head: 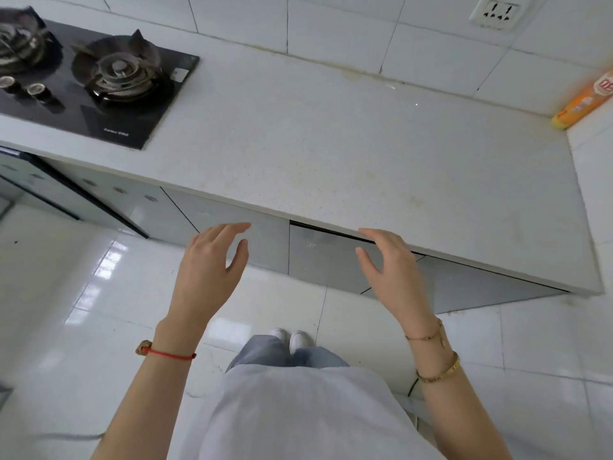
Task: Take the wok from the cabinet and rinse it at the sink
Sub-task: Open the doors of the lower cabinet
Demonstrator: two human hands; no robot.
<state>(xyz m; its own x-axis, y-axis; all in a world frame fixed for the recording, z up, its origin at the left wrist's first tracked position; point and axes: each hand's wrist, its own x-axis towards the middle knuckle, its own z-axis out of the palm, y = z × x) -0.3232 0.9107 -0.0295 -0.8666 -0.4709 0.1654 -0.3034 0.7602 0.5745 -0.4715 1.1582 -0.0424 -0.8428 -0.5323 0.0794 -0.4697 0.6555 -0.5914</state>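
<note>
Grey cabinet doors (265, 247) run under the white countertop (331, 144). The door in front of me (325, 260) stands slightly ajar, with a dark gap along its top edge. My left hand (209, 270) hovers before the door to its left, fingers relaxed and spread, holding nothing. My right hand (391, 263) is raised near the top edge of the ajar door just under the counter lip, fingers loosely extended and empty. No wok and no sink are in view.
A black two-burner gas hob (93, 81) sits at the far left of the counter. An orange and yellow bottle (583, 101) leans at the right wall. A wall socket (497, 13) is on the tiled backsplash. Glossy white floor tiles (83, 293) lie below.
</note>
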